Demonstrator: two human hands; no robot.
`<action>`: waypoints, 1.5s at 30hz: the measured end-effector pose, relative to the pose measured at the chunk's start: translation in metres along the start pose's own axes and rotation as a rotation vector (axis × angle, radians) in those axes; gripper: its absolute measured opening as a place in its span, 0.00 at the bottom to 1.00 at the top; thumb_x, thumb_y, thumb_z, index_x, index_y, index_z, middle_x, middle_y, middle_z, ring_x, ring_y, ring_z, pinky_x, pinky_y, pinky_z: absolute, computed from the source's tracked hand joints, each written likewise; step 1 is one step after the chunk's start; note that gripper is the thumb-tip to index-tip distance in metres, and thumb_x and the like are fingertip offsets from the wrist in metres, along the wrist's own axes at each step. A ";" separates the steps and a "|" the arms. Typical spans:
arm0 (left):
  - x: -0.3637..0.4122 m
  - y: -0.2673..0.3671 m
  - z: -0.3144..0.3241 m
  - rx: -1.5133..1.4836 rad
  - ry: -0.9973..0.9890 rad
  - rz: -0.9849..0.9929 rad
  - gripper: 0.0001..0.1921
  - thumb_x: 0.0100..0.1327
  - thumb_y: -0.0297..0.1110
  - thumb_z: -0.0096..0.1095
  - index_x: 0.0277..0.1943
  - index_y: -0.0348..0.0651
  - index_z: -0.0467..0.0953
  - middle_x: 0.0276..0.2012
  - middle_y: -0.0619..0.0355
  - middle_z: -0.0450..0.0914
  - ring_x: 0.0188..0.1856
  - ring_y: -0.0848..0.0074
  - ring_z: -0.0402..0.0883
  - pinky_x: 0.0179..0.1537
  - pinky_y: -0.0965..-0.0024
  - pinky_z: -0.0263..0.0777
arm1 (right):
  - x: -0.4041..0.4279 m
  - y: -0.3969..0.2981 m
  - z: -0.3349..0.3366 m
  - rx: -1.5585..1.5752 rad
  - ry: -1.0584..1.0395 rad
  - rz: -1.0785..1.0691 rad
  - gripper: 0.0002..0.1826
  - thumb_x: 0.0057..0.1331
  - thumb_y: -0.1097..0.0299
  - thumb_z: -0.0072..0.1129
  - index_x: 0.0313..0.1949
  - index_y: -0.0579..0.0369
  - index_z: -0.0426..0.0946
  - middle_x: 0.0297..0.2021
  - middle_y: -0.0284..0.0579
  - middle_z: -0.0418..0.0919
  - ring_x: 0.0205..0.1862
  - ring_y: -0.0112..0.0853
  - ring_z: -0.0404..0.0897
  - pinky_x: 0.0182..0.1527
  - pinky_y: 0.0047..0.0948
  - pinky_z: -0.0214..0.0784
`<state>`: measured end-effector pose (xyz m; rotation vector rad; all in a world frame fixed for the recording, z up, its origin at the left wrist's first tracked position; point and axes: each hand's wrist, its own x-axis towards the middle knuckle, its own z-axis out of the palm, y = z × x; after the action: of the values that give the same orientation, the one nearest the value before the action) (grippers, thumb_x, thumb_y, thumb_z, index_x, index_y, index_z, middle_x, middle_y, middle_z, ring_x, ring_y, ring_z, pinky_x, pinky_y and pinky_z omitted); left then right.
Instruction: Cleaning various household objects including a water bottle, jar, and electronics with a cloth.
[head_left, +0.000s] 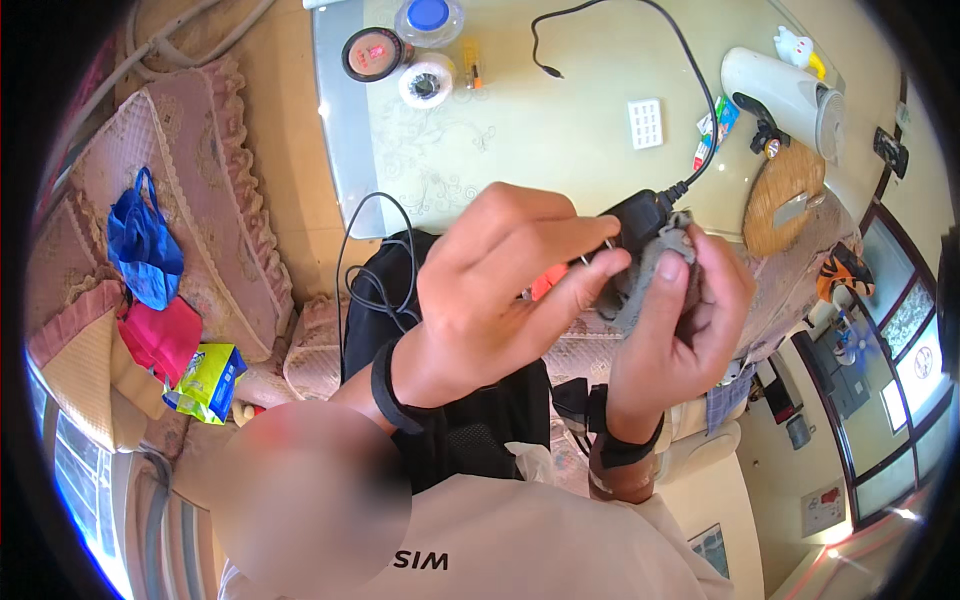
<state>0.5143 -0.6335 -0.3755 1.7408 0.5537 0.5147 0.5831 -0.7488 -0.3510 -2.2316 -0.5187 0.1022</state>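
A black power adapter (636, 217) with two metal prongs is held up in front of me, over the near edge of the glass table (540, 142). The thumb and index finger of my left hand (495, 277) pinch its prong end. Bunched in my right hand (686, 322) is a grey cloth (651, 277), pressed along the adapter's side. From the adapter's far end a black cable (709, 97) loops over the table to a small plug (553, 72). My fingers and the cloth hide part of the adapter.
At the table's far left stand a round container (373, 54), a blue-lidded jar (429, 15) and a white roll (426, 80). A white pill box (645, 124), a white cylindrical appliance (780, 97) and a round wooden board (784, 195) lie rightward. A black bag (472, 427) is close below my hands.
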 end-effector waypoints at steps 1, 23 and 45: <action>0.002 0.000 0.002 -0.002 -0.005 0.003 0.12 0.49 0.23 0.72 0.38 0.34 0.79 0.33 0.52 0.79 0.34 0.69 0.76 0.36 0.72 0.68 | 0.002 0.000 0.001 0.040 0.037 0.029 0.16 0.55 0.83 0.60 0.45 0.62 0.75 0.41 0.48 0.73 0.41 0.37 0.74 0.42 0.31 0.68; 0.005 -0.012 0.030 -1.194 -0.238 -1.161 0.12 0.65 0.37 0.58 0.42 0.35 0.75 0.30 0.59 0.79 0.27 0.81 0.76 0.29 0.78 0.69 | -0.002 0.012 -0.032 0.128 0.180 0.245 0.14 0.58 0.82 0.57 0.45 0.66 0.73 0.42 0.50 0.73 0.40 0.35 0.74 0.45 0.29 0.67; 0.010 -0.017 0.040 -1.079 -0.344 -1.126 0.13 0.67 0.35 0.56 0.44 0.32 0.72 0.28 0.56 0.78 0.25 0.79 0.77 0.27 0.77 0.72 | -0.008 0.026 -0.045 -0.025 -0.113 0.027 0.17 0.53 0.84 0.61 0.44 0.61 0.78 0.37 0.47 0.76 0.36 0.35 0.75 0.39 0.28 0.68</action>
<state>0.5445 -0.6542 -0.4007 0.3136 0.7110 -0.2895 0.5947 -0.7989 -0.3415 -2.2666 -0.5535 0.2386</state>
